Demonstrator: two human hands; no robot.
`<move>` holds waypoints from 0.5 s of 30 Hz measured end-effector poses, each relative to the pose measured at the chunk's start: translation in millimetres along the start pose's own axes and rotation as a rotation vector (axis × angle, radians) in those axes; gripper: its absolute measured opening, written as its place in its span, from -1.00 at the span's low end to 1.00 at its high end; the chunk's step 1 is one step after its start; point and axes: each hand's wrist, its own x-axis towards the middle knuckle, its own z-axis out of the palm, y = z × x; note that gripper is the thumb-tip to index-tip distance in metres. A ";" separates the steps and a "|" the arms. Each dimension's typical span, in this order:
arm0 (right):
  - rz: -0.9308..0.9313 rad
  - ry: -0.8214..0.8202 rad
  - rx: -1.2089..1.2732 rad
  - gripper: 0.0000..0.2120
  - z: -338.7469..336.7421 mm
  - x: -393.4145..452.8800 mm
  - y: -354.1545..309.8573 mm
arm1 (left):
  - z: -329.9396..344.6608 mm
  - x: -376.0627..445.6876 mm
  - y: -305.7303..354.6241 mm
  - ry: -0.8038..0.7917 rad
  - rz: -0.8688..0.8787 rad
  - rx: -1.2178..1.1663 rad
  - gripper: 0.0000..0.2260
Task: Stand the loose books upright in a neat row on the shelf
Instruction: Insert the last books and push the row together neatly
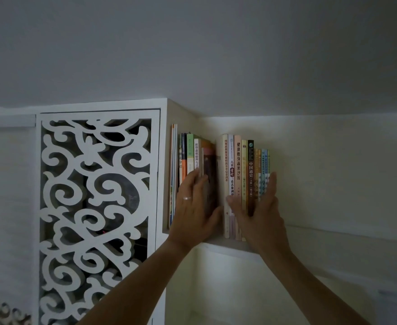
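Two groups of books stand upright on a high white shelf (333, 233). The left group (190, 151) stands against the cabinet side. The right group (238, 160) has white, tan, dark brown and blue spines. Between them a dark-covered book (210, 165) shows its cover face, slightly turned. My left hand (192, 207) lies on the left group's spines with its fingers fairly straight and its thumb against the dark book's cover. My right hand (258, 214) presses flat against the right end of the right group, thumb across the white spines.
A white cabinet with a carved scroll-pattern door (94, 207) stands directly left of the books. The ceiling is close above. The shelf runs on to the right along the wall. A second shelf board (228, 250) lies below the books.
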 end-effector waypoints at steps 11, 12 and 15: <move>-0.020 -0.019 -0.075 0.31 0.8 -3.2 -2.2 | -3.7 36.2 8.9 0.091 0.103 0.519 -0.47; -0.022 -0.019 -0.083 0.31 0.3 -3.2 -2.5 | -5.4 53.8 11.6 0.095 0.111 0.575 -0.46; -0.021 -0.019 -0.098 0.30 -0.3 -3.0 -2.9 | -12.0 96.6 17.7 -0.013 0.077 0.781 -0.43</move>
